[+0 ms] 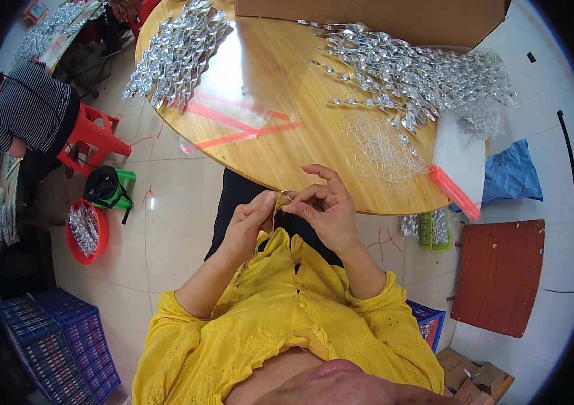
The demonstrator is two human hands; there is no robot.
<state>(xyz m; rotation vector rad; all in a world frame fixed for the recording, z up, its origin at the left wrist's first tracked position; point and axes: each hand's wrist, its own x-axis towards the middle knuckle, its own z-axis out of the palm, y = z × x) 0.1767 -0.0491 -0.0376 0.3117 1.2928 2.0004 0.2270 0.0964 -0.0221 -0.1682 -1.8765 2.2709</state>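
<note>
The left hand [250, 221] and right hand [331, 214] each had a grip pinching a thin thread [279, 202] at the worktop's [324, 152] near edge, seemingly unfinished, while silver spirals [422, 71] lay heaped and tangled string [383, 152] apparently remained unused.

Pale tiled floor [179, 202], white wall [544, 101], red stool [98, 138]

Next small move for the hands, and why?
Probably ease the right hand slightly away from the left hand: their fingertips meet around a small thin piece, partly covered and too small to make out, and a gentle draw might straighten it.
</note>
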